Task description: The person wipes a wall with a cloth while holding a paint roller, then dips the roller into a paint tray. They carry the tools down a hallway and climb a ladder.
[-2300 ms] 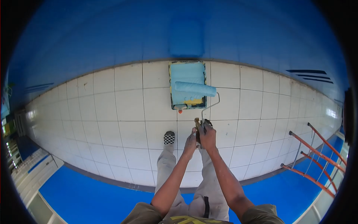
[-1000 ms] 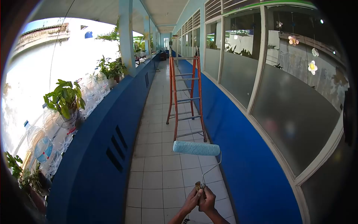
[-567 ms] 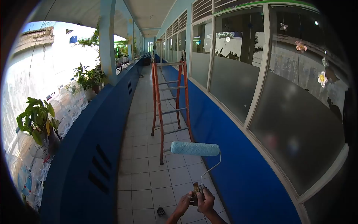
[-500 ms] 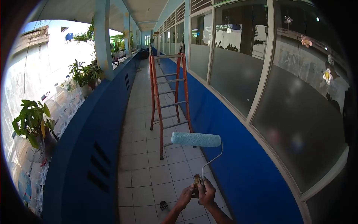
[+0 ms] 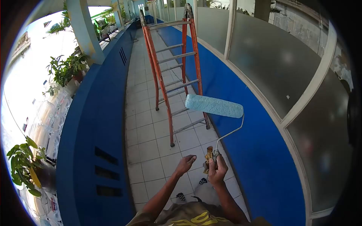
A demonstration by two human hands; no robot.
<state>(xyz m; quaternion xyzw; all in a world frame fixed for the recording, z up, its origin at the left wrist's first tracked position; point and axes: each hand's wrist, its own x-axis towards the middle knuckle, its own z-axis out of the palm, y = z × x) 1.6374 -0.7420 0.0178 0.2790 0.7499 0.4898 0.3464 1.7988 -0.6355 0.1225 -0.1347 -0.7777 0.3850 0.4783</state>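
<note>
Blue-coated paint roller (image 5: pixel 214 106) (one), right hand (image 5: pixel 217 169) gripping, one ladder (image 5: pixel 171 67)

1 head camera, facing forward-down along corridor, hands close below.

Bright daylight floods in from the open left side, blown out to white at the left of the frame | corridor floor evenly lit, shadows soft | strong fisheye bend with black vignette at all 4 corners | glass panes at right show hazy reflections.

Olive shirt (image 5: pixel 188 218), yellow print, checkered shoes (image 5: pixel 181 196)
</note>
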